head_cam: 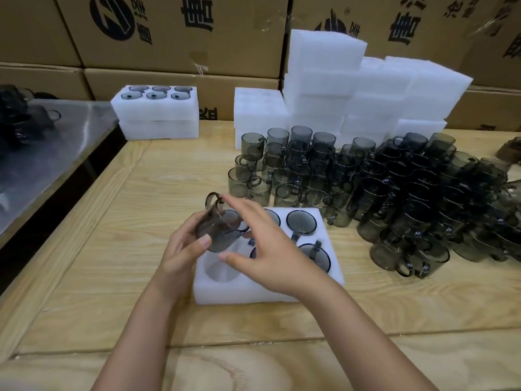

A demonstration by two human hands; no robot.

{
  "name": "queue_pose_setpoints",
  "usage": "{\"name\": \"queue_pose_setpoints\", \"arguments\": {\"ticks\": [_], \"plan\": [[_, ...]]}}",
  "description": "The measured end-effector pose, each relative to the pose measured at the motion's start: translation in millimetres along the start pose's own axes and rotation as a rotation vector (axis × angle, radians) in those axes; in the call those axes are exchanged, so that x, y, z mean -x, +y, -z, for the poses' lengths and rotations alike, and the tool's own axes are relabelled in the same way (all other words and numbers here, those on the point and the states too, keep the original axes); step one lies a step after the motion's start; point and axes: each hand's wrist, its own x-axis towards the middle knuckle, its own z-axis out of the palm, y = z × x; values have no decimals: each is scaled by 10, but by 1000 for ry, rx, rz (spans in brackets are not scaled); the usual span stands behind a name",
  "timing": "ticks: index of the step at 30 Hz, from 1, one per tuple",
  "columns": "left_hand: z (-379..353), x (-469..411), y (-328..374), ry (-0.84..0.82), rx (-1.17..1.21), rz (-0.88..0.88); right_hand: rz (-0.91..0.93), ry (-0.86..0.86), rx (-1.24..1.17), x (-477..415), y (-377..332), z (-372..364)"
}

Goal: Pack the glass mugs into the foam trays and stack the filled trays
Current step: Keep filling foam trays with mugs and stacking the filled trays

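A white foam tray [253, 292] lies on the wooden table in front of me, with several smoky glass mugs [301, 222] seated in its holes. Its near-left hole [221, 270] is bare. Above that corner my left hand [183, 249] grips a tilted smoky mug [217, 227], handle pointing up and away. My right hand [265, 246] hovers over the tray with fingers spread, fingertips at the held mug's rim and handle. A large crowd of loose mugs [380, 190] stands to the right and behind the tray.
Two stacked foam trays [158, 119], the top one filled with mugs, sit at the far left of the table. A pile of unfilled foam trays [352, 88] rises behind the loose mugs. Cardboard boxes [174, 32] wall the back. A metal table [50, 142] stands at left.
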Motion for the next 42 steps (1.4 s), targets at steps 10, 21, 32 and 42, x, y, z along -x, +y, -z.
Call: {"name": "queue_pose_setpoints", "arguments": {"ticks": [10, 21, 32, 42], "plan": [[-66, 39, 163, 36, 53, 83, -85, 155, 150, 149, 37, -248], [-5, 9, 39, -5, -89, 4, -119, 122, 505, 77, 109, -349], [-364, -274, 412, 240, -524, -29, -109, 151, 411, -280, 90, -177], [-258, -271, 154, -274, -1055, -105, -79, -312, 1126, -409, 216, -523]]}}
